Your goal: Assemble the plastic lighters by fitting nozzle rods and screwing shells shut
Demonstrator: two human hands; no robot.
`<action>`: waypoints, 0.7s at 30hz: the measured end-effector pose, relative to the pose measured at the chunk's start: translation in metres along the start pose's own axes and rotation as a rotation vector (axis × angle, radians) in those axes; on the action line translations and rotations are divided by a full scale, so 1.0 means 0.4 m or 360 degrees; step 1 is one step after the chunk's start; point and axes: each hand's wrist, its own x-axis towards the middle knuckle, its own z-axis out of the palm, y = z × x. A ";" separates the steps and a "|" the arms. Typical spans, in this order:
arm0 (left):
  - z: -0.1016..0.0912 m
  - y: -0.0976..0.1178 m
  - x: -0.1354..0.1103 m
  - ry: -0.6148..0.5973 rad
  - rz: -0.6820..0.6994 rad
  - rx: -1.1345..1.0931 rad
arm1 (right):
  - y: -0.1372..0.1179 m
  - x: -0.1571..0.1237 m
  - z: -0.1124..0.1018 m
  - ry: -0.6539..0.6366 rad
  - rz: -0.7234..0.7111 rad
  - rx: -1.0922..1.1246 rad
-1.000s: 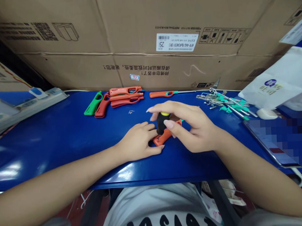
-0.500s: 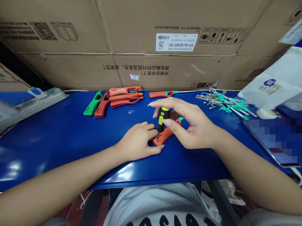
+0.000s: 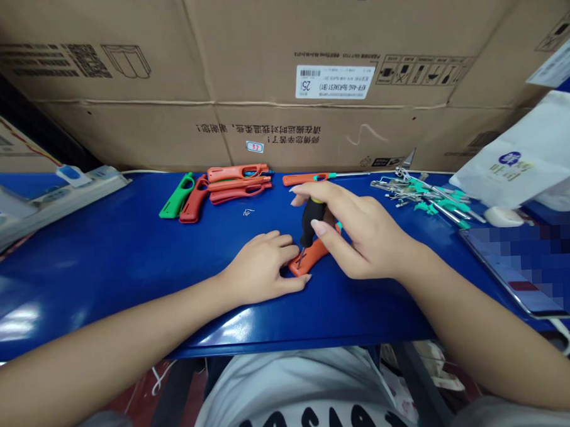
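A large cardboard box (image 3: 255, 76), its printing upside down, fills the background behind a glossy blue table (image 3: 126, 264), where a person in a pale printed shirt (image 3: 293, 389) works with two bare hands. At the middle of the table, toward the near edge, an orange lighter body (image 3: 316, 254) lies aslant, its broad end to the near left and a bit of teal showing at its far right tip. The left hand (image 3: 263, 268) rests on the table and grips that broad end between thumb and fingers. The right hand (image 3: 368, 235) is closed around a black and yellow screwdriver (image 3: 311, 223), tilted, its shaft reaching down to the broad end; whether the tip sits in a screw is too small to tell. Beyond the left hand lie a few tiny metal pieces (image 3: 248, 212). Farther back, to the left, are a green casing (image 3: 175, 198), a red casing (image 3: 193, 200) and a cluster of orange-red casings (image 3: 238, 173). Near the box, an orange lighter with a metal tube (image 3: 300, 179) lies lengthwise. At the far right, a heap of teal and metal parts (image 3: 430, 198) sits near a white bag (image 3: 537, 146) and a phone (image 3: 524, 282); at far left, a power strip (image 3: 53, 208).
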 end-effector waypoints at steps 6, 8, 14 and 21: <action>0.004 0.002 -0.001 0.0036 -0.0038 -0.0031 | 0.005 0.003 0.007 0.0081 -0.0154 -0.0189; 0.005 0.002 -0.001 0.0062 -0.0040 -0.0028 | 0.002 0.004 0.008 0.0124 -0.0231 -0.0326; 0.003 -0.001 0.001 0.0012 -0.0022 -0.0080 | -0.009 0.000 0.001 -0.0056 -0.0060 0.0175; 0.003 0.004 -0.001 0.0038 -0.0062 -0.0096 | -0.008 0.005 0.011 0.0052 -0.0073 0.0059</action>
